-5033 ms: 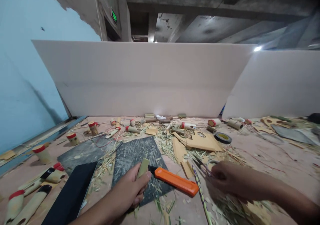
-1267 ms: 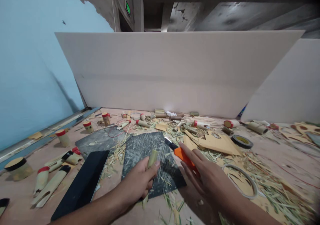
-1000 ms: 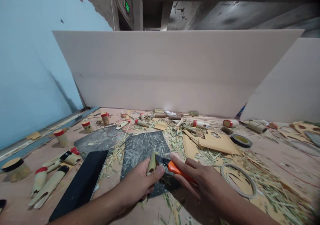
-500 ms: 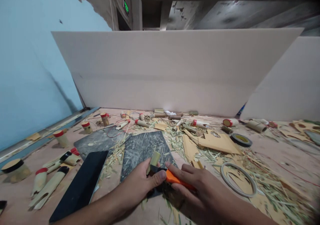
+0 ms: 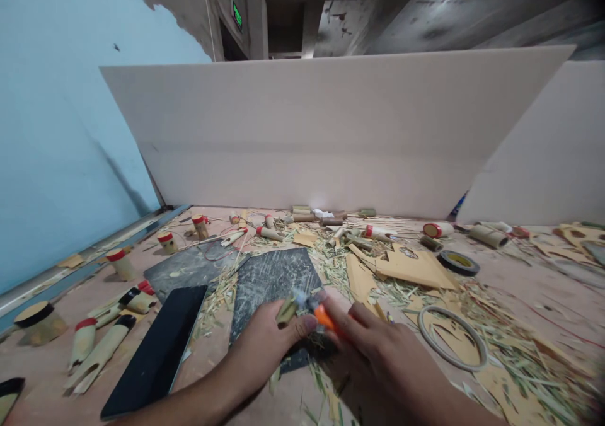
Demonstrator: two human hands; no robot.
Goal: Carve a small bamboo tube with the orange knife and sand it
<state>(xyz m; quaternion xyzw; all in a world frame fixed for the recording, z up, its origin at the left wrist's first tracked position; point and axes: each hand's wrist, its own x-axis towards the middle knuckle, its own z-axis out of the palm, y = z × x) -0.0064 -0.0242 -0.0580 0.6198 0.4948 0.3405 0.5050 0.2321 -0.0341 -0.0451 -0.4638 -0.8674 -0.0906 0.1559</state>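
Observation:
Near the bottom centre, my left hand (image 5: 267,331) is closed around a short green bamboo piece (image 5: 286,312), its thumb pointing right. My right hand (image 5: 378,344) grips an orange-handled knife (image 5: 325,317) just right of that piece. The knife's front end is smeared by motion beside the bamboo, so whether it touches cannot be made out. Both hands are above a scratched dark board (image 5: 269,275) with pale shavings around it.
A black tablet-like slab (image 5: 158,350) lies left of my hands. Bamboo pieces with red or black ends (image 5: 101,353) are further left. At the right are cut cardboard (image 5: 416,268), black tape (image 5: 457,263), a pale ring (image 5: 422,331) and shavings. A white panel (image 5: 312,136) stands behind.
The bamboo piece in my left hand has tilted and lowered slightly. The knife has shifted a little up and its front end is now blurred. The view has moved slightly.

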